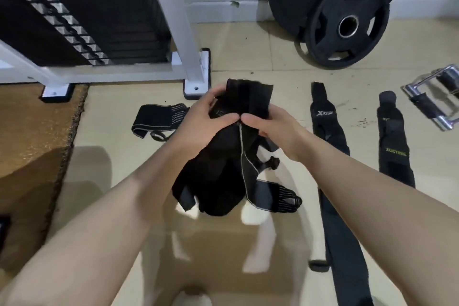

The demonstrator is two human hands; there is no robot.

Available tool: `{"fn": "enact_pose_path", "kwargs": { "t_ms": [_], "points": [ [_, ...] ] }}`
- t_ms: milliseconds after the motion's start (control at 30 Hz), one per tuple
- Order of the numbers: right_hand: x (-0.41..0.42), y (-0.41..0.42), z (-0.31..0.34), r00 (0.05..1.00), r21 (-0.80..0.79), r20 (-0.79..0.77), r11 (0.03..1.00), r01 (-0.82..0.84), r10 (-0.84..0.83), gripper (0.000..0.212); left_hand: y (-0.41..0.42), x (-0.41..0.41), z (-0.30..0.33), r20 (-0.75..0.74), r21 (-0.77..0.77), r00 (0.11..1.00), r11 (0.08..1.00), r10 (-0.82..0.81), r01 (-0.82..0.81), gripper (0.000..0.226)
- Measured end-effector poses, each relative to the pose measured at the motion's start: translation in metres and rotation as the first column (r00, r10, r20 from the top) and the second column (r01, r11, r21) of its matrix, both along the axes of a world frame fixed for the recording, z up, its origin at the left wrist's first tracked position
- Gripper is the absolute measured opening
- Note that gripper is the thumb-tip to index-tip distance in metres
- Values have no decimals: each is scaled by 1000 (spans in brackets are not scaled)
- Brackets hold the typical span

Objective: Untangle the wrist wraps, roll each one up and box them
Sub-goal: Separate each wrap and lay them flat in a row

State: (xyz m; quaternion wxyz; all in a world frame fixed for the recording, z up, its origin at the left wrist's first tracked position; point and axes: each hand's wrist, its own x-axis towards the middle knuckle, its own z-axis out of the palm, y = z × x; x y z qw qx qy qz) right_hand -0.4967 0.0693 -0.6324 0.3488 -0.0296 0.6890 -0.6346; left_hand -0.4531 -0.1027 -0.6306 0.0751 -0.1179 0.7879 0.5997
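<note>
Nearest to me, below my forearms, sits the open cardboard box, and as far as I can see nothing rolled lies in it, so I judge the boxing has not begun. Above it I hold up the tangle of black wraps: my left hand curls round the upper left of the bundle, and my right hand pinches the fabric just beside it, thumbs nearly touching, while loose ends and a grey-edged strap hang towards the box. This clump is not yet sorted out. To my right two wraps lie flat and straight on the floor, the long wrap with white lettering and, beside it, the wrap with yellow lettering; both look untangled but unrolled. To my left a striped wrap lies loosely folded. Farther off lean the weight plates. I judge most of the job remains: freeing, rolling, boxing.
</note>
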Motion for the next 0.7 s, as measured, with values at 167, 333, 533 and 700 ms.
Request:
{"fn": "enact_pose_path", "kwargs": {
  "t_ms": [167,333,533,700],
  "points": [
    [4,-8,58,997,-112,64,992,53,-46,14,-1,18,76,110,25,987,993,114,-117,44],
    [15,2,99,991,132,-132,991,25,-8,21,7,46,108,70,-34,989,991,129,-127,21],
    [-3,53,115,927,142,-229,932,334,-298,16,12,81,123,-85,-305,953,903,292,-304,23],
    [24,29,127,933,338,-169,908,-248,318,17,35,102,143,-253,-338,936,884,246,-324,30]
  ]
}}
